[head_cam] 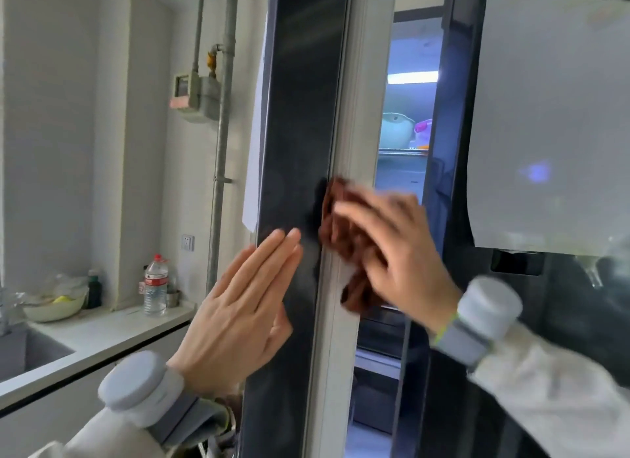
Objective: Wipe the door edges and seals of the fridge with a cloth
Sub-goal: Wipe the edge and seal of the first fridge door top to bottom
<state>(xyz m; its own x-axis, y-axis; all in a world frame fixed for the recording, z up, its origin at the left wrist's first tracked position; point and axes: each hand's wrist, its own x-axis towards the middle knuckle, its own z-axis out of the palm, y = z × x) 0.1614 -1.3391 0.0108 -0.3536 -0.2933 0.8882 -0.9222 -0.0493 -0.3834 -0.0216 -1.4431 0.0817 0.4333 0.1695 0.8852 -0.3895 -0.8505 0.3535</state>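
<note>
- Head view: two hands, one brown cloth [344, 232], one open fridge door [300, 116].
- Left hand [238, 307] lies flat, fingers straight, against the door's dark edge, gripping nothing.
- Right hand [392, 249] presses the cloth onto the pale seal [354, 93], just right of the left fingertips; the cloth bunches under its fingers.

gap between open door [300, 116] and right door [453, 150]: passable; shelves [402, 152] behind
</note>
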